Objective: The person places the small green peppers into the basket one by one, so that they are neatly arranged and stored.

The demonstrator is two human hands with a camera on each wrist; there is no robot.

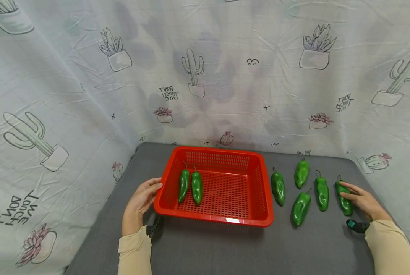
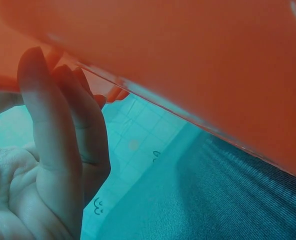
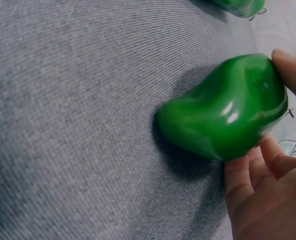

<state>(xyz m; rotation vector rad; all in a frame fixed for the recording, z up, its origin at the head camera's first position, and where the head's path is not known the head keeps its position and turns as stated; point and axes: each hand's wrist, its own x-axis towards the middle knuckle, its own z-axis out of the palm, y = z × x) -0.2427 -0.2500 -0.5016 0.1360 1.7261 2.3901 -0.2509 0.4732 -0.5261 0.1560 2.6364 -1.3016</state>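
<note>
My left hand (image 1: 145, 195) holds the left rim of a red plastic basket (image 1: 218, 219); in the left wrist view its fingers (image 2: 55, 125) curl up under the red edge. Two long green peppers, one (image 1: 183, 186) beside the other (image 1: 196, 188), lie in the basket's left part with their stems away from me. At the far right, my right hand (image 1: 363, 200) grips another green pepper (image 1: 344, 200) lying on the table. The right wrist view shows the thumb on one side of this glossy pepper (image 3: 223, 110) and fingertips on the other.
Between the basket and my right hand lie several more green peppers, among them one near the basket (image 1: 278, 188), one at the back (image 1: 301, 174), one in front (image 1: 300, 209) and one to the right (image 1: 322, 193). A patterned cloth (image 1: 225, 76) hangs behind the grey table (image 1: 205, 252).
</note>
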